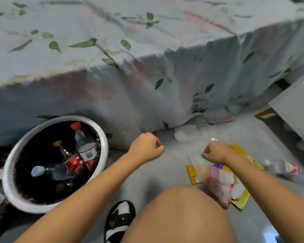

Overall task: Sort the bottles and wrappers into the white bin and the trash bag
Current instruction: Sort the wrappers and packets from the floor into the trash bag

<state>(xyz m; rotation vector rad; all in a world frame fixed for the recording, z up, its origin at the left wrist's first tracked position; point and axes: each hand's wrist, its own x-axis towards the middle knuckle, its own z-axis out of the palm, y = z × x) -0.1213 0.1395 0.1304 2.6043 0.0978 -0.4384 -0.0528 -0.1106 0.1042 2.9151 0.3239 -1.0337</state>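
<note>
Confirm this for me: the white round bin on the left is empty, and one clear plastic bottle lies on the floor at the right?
Not quite. The head view shows the white round bin already holds several bottles, including a red-capped clear bottle. The clear plastic bottle on the floor at the right is as you say.

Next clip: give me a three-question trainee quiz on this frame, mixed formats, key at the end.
1. True or false: the white bin already holds bottles.
2. Which lies on the floor at the far right? A) bottle B) cup C) can
3. Fill in: the bottle standing tallest in the bin has a ___ cap.

Key:
1. True; the red-capped bottle and others are inside.
2. A, the bottle, beyond the wrappers.
3. Red.
</note>
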